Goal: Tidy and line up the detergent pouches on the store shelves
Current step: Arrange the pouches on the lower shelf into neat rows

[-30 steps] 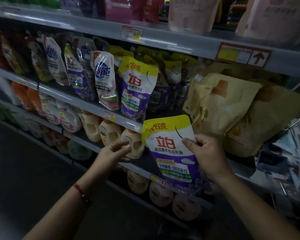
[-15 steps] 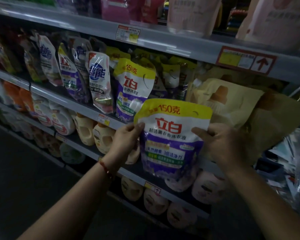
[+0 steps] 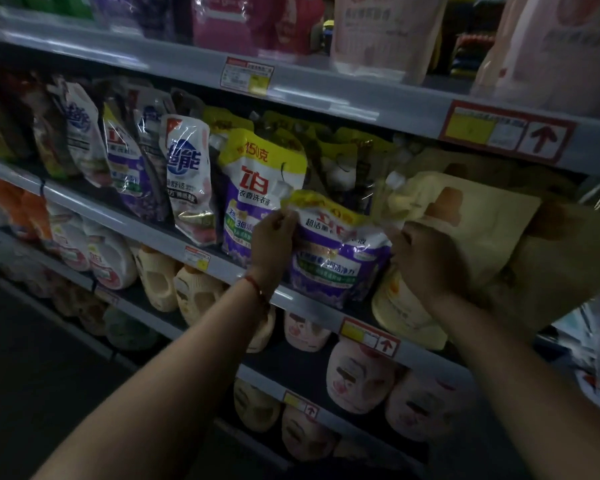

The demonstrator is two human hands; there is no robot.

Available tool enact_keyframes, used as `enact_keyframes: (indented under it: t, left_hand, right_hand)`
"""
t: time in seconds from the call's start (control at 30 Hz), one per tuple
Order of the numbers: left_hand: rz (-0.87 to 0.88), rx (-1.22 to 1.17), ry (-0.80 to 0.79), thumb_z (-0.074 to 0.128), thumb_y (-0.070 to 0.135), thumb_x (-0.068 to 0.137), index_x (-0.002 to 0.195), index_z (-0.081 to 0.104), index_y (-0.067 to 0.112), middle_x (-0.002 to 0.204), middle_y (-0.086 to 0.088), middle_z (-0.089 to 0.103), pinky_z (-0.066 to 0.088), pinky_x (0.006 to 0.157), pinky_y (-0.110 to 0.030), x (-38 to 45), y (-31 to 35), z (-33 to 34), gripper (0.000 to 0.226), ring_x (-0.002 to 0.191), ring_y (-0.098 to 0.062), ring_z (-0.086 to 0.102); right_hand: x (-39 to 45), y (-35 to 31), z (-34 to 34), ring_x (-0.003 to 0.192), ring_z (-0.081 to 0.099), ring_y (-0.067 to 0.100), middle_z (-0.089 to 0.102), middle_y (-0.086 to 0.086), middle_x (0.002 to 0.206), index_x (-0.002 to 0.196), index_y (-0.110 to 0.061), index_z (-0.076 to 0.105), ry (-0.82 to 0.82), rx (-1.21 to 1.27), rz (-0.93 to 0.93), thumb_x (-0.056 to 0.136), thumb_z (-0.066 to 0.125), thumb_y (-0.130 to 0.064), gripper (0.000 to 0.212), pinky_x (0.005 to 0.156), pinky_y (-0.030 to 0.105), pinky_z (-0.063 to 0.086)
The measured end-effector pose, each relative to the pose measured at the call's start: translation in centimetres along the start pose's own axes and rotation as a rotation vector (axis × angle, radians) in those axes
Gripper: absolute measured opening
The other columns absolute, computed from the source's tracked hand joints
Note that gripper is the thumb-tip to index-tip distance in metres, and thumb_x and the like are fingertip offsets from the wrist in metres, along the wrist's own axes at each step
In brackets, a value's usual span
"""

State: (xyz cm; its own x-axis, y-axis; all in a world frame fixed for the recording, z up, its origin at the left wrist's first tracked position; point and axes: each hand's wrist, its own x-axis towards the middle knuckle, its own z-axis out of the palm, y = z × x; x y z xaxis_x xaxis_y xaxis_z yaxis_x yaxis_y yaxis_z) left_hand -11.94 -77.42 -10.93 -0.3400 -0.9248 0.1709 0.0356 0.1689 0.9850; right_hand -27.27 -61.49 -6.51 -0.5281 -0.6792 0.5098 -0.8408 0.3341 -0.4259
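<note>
Fingers (image 3: 280, 216) of the left hand (image 3: 272, 242) curl round the upper left edge of the pouch (image 3: 333, 251), pinching it near the yellow top band. The right hand (image 3: 426, 259) holds the pouch's right edge, its fingers bent against the side, though the tips are hidden behind the pouch and the dark blurs them. A red cord (image 3: 257, 289) circles the left wrist.

The pouch is purple and white with a yellow top. It stands at the front of the middle shelf (image 3: 125, 221), its base just above the shelf lip, tilted a little so the top leans back and to the left. It is crumpled near the top, and the print there is hard to read.

Just to its left stands a second pouch (image 3: 257, 188) of the same kind, upright and taller in view; the left hand overlaps its lower right corner. Further left lean a white pouch (image 3: 187, 181) and several more, all tipped leftward.

To the right, a beige bag (image 3: 465, 216) lies on its side, touching or nearly touching the right hand. Behind it are other yellow-topped packs in shadow.

On the shelf below sit cream bottles (image 3: 174, 285) and pink jugs (image 3: 361, 379). Price tags (image 3: 246, 77) hang on the shelf edges.
</note>
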Motion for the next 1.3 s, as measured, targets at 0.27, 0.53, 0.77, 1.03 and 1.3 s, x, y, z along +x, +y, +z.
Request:
enact_keyframes:
  t: [0.27,0.53,0.77,1.03,1.3]
  left_hand:
    - [0.423,0.598,-0.246,0.062,0.020,0.094,0.156,0.017,0.035,0.163,0.000,0.022,0.034,0.116,-0.044,-5.1,-5.3,0.4,0.078,0.149,-0.022,0.024]
    - [0.579,1.143,-0.408,0.027,0.062,0.091,0.159,0.013,0.029,0.165,-0.019,-0.008,0.021,0.118,-0.060,-7.0,-10.3,1.8,0.077,0.150,-0.045,-0.002]
    - [0.551,1.162,-0.444,0.038,0.057,0.087,0.157,0.024,0.026,0.164,-0.022,0.007,0.034,0.108,-0.065,-5.6,-9.8,2.1,0.078,0.148,-0.049,0.013]
    - [0.356,1.002,-0.509,0.048,0.045,0.099,0.159,0.009,0.026,0.165,-0.014,-0.012,0.010,0.122,-0.055,-9.6,-7.1,3.8,0.075,0.151,-0.042,-0.006]
    - [0.418,0.645,-0.650,0.050,0.040,0.100,0.159,0.000,0.029,0.167,0.000,-0.010,0.010,0.124,-0.043,-11.6,-2.8,8.1,0.078,0.153,-0.023,-0.003]
  right_hand:
    - [-1.3,-0.2,0.5,0.090,0.058,0.010,0.060,-0.007,0.098,0.118,-0.019,0.058,-0.073,0.250,0.128,0.094,0.059,-0.027,0.025,0.060,0.011,0.034]
    - [-12.7,3.2,3.7,0.149,0.000,0.026,-0.005,0.004,0.163,0.153,-0.030,0.010,-0.137,-0.074,-0.001,0.089,0.066,-0.035,0.085,0.119,0.044,0.014]
    - [-11.5,6.9,4.3,0.146,-0.024,0.020,-0.023,0.002,0.160,0.155,-0.021,-0.002,-0.343,-0.202,-0.033,0.088,0.045,-0.055,0.088,0.119,0.044,-0.004]
    - [-13.3,5.2,1.6,0.146,-0.004,0.007,-0.007,-0.009,0.162,0.155,-0.025,0.015,-0.348,-0.009,0.207,0.094,0.060,-0.034,0.076,0.117,0.027,0.012]
    - [-6.3,4.6,-3.5,0.100,0.063,0.019,0.062,0.006,0.122,0.139,-0.021,0.045,0.145,0.535,0.626,0.083,0.066,-0.046,0.065,0.082,0.036,0.054]
